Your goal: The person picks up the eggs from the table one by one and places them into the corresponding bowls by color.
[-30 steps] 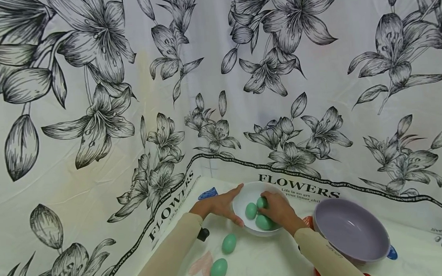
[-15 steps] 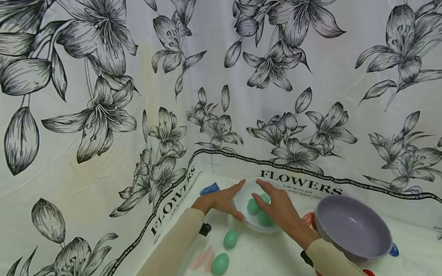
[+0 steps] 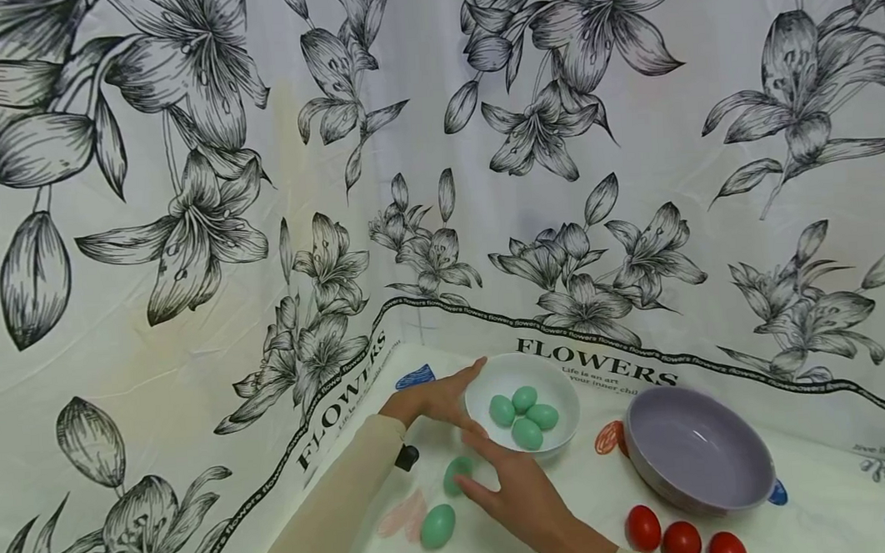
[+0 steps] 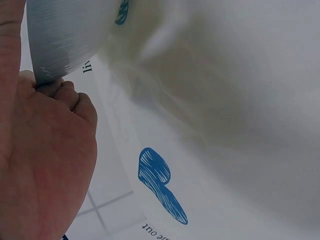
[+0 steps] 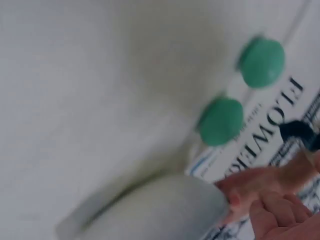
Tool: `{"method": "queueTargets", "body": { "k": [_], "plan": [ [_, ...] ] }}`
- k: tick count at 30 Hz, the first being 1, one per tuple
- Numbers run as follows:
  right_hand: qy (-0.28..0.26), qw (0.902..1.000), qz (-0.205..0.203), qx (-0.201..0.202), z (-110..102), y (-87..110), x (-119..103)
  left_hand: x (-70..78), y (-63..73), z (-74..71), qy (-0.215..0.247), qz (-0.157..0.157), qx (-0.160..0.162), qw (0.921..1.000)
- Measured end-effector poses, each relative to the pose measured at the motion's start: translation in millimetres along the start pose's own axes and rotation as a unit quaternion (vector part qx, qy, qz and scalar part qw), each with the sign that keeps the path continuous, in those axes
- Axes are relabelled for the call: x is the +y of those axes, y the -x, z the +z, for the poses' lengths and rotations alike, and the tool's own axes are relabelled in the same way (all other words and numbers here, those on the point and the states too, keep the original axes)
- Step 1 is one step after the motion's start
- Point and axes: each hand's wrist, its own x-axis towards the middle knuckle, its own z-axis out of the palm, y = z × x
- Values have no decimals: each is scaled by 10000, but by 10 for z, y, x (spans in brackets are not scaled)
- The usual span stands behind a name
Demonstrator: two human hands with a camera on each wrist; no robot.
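Note:
My left hand (image 3: pixel 430 402) holds the white bowl (image 3: pixel 570 420) at its left side, thumb and fingers spread along the rim. In the left wrist view, fingers curl at the edge of the bowl (image 4: pixel 70 40). Several green eggs (image 3: pixel 527 433) lie inside. Out in front of the bowl, my right hand (image 3: pixel 525 493) is held with fingers extended and nothing in its grasp. Its thumb overlaps one green egg (image 3: pixel 456 468) on the tablecloth. A second green egg (image 3: pixel 437 526) lies nearer to me. Both loose eggs also show in the right wrist view, one egg (image 5: pixel 221 121) nearer the bowl.
To the right stands a larger purple-grey bowl (image 3: pixel 699 451). Several red tomato-like things, one red thing (image 3: pixel 682 541) among them, sit in front of it. A white cloth (image 3: pixel 574 503) with printed flowers and lettering covers the table and rises behind as a backdrop.
My right hand has let go of an egg in the white bowl, drawn out of it and moved down-left to the loose eggs. My left hand stays at the bowl.

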Motion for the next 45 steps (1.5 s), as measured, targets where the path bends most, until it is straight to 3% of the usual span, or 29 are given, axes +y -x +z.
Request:
{"method": "queueTargets", "body": {
  "k": [4, 16, 27, 38, 45],
  "plan": [
    [377, 9981, 377, -308, 195, 2, 83, -10, -1, -6, 21, 14, -25, 10000],
    [596, 9940, 826, -388, 517, -105, 258, -3, -4, 17, 115, -23, 6, 9999],
    [604, 9961, 633, -135, 584, -117, 302, -23, -17, 18, 95, 40, 26, 9999],
    [212, 9986, 250, -410, 254, 22, 179, -32, -21, 16, 40, 28, 12, 10000],
    [-117, 9993, 312, -161, -59, 159, 123, -31, -13, 23, 49, 37, 31, 10000]
  ]
}}
